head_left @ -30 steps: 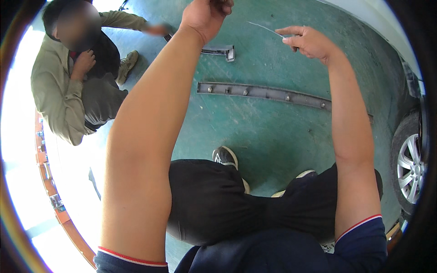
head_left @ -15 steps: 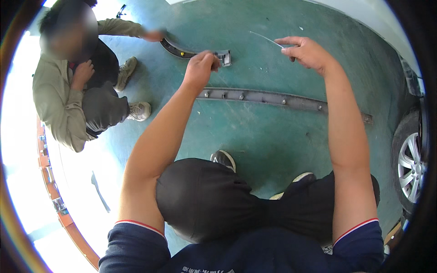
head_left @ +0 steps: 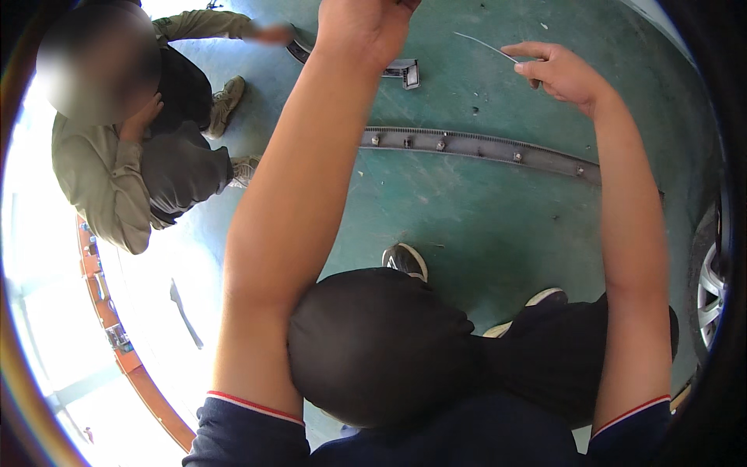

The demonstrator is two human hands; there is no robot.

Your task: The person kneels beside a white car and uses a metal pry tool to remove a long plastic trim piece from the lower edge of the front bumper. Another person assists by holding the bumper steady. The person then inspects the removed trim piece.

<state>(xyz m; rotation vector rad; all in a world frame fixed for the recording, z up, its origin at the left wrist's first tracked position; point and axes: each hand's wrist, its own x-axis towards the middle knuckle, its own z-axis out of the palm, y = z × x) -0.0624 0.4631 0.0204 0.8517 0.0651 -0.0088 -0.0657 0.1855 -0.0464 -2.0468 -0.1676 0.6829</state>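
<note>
My left hand (head_left: 362, 31) is raised at the top edge, its fingers mostly cut off by the frame. Farther right, my right hand (head_left: 564, 75) pinches one end of a thin, whitish, bendy strip (head_left: 484, 43), its index finger stretched along it. The strip's free end points to the far left. A long dark trim strip (head_left: 467, 146) with several metal clips lies on the floor, partly behind both my forearms. Beyond it is a shorter curved trim piece (head_left: 410, 74), its middle covered by my left hand and wrist.
A co-worker (head_left: 101, 175) squats at the left, one hand (head_left: 274, 35) by the far end of the curved piece. At the right edge stands a car wheel (head_left: 708, 296). A small dark bit (head_left: 475, 110) lies on the green floor (head_left: 451, 202).
My left hand has moved forward and up to the top edge, leaving its fingers mostly out of view. The whole view has shifted slightly. My right hand keeps the whitish strip.
</note>
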